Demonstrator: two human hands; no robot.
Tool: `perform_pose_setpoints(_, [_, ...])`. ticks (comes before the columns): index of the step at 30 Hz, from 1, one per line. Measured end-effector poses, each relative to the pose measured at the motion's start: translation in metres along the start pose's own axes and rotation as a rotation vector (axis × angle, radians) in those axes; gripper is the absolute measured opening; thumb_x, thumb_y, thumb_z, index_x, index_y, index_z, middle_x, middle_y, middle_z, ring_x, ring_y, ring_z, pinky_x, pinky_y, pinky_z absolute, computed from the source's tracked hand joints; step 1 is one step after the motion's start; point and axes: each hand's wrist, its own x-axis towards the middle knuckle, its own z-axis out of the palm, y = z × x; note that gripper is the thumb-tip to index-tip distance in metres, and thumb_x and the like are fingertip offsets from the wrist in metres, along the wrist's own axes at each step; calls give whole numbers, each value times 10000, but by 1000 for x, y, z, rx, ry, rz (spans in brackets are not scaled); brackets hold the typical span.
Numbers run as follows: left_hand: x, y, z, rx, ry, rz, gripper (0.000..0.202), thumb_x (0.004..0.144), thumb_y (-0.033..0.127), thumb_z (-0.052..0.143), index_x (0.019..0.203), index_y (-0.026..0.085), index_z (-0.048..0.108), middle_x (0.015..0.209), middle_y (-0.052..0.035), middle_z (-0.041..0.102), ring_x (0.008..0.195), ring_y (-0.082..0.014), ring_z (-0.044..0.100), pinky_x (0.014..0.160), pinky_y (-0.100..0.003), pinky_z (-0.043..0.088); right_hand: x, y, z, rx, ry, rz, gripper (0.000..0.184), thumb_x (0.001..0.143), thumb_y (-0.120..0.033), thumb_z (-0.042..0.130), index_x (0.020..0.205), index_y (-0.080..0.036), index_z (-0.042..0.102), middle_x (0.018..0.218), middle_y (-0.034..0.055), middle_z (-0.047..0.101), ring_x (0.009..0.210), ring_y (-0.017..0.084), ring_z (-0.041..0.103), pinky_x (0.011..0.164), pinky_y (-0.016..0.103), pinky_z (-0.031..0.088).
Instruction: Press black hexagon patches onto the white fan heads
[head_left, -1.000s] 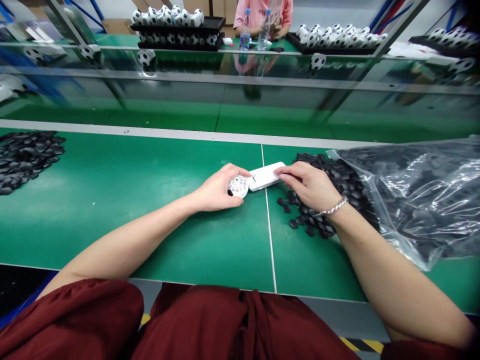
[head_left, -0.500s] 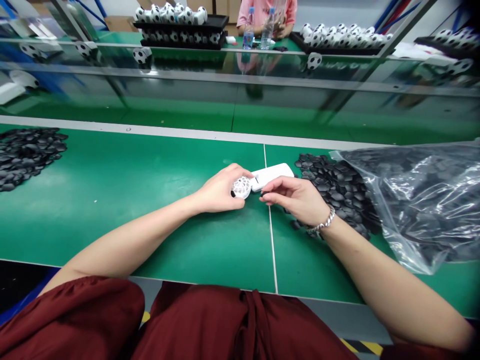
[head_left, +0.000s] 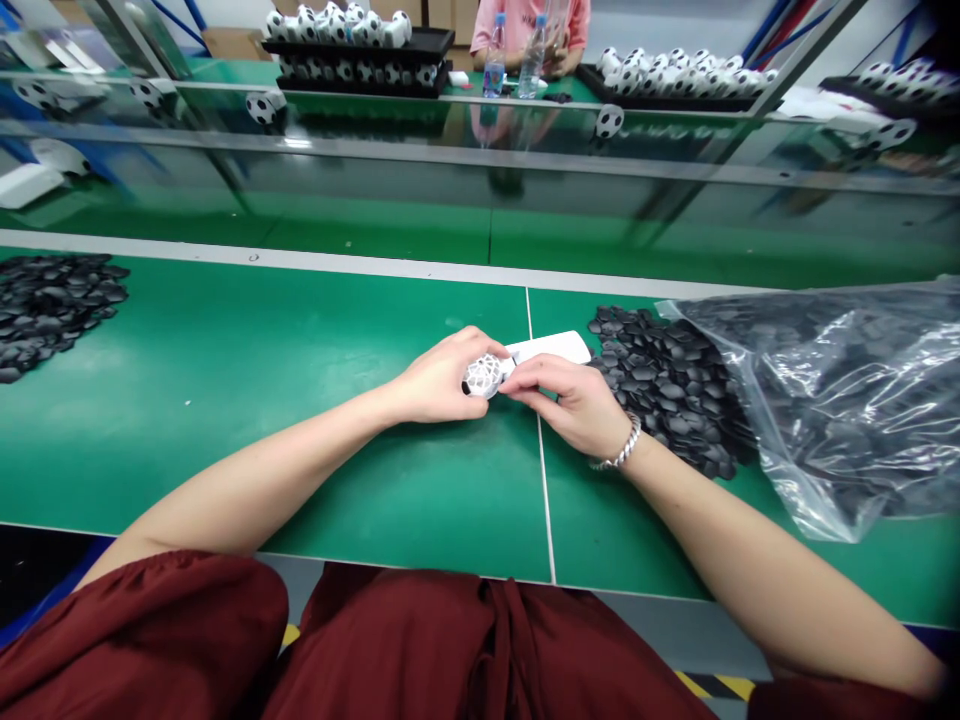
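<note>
My left hand [head_left: 446, 380] is closed around the round lattice head [head_left: 482, 374] of a white plastic piece, thumb in front and fingers behind. From this head a flat white handle [head_left: 555, 347] extends to the right over the green table. My right hand [head_left: 574, 400], with a chain bracelet at the wrist, has thumb and fingertips pinched against the right side of the head. The small black piece in that pinch is mostly hidden by the fingers. Right beyond this hand lies a pile of loose black pieces [head_left: 667, 385].
A clear plastic bag [head_left: 862, 400] of black pieces lies at the right. Another black pile [head_left: 52, 305] sits far left. Behind the glass partition, black trays [head_left: 360, 85] hold several white items with football-patterned heads; a person in a pink shirt [head_left: 510, 25] is near two bottles.
My right hand has moved left with the small black piece, from over the handle's near side to the lattice head. My left hand stays in place.
</note>
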Motion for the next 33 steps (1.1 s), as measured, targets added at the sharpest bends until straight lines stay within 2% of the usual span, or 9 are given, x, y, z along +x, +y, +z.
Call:
perform_pose_setpoints(3, [0, 0, 1, -18, 4, -2, 491, 633, 252, 631, 1101, 181, 504, 1083, -63, 487, 994, -201, 503, 883, -336, 416, 1, -1, 3, -31, -7, -65, 154, 832, -173, 500, 843, -228, 644, 848, 23, 666, 830, 147, 605, 760, 312, 495])
perform_pose_setpoints(7, [0, 1, 3, -37, 17, -12, 503, 642, 346, 660, 1094, 178, 516, 1073, -66, 496, 1002, -209, 499, 890, -348, 410, 1, -1, 8, -48, 30, -74, 93, 802, -152, 546, 834, -204, 616, 819, 18, 664, 776, 136, 607, 725, 286, 491])
perform_pose_setpoints(13, [0, 3, 5, -26, 62, -19, 417, 660, 269, 618, 1056, 170, 533, 1047, -62, 512, 976, -197, 511, 870, -335, 418, 2, 3, 12, -48, 106, -43, 35, 764, -180, 602, 769, -192, 570, 739, 10, 612, 690, 131, 564, 643, 270, 470])
perform_pose_setpoints(18, [0, 4, 5, -35, 72, -36, 394, 655, 250, 614, 1033, 172, 538, 1030, -60, 516, 971, -198, 511, 862, -334, 419, 3, 5, 12, -38, 150, 11, 101, 739, -234, 641, 727, -189, 551, 702, 4, 581, 651, 125, 532, 582, 255, 445])
perform_pose_setpoints(28, [0, 9, 11, -28, 144, -84, 340, 625, 210, 612, 957, 183, 544, 951, -39, 509, 931, -204, 507, 831, -344, 424, 6, 7, 12, -104, 170, 65, 163, 719, -305, 662, 710, -196, 541, 702, 2, 591, 644, 130, 531, 558, 251, 416])
perform_pose_setpoints(33, [1, 9, 10, -46, 154, -97, 326, 627, 194, 599, 948, 172, 548, 932, -40, 507, 901, -196, 508, 810, -336, 425, 8, 13, 13, -111, 170, 49, 188, 742, -345, 634, 692, -193, 536, 694, 13, 585, 669, 141, 534, 598, 267, 431])
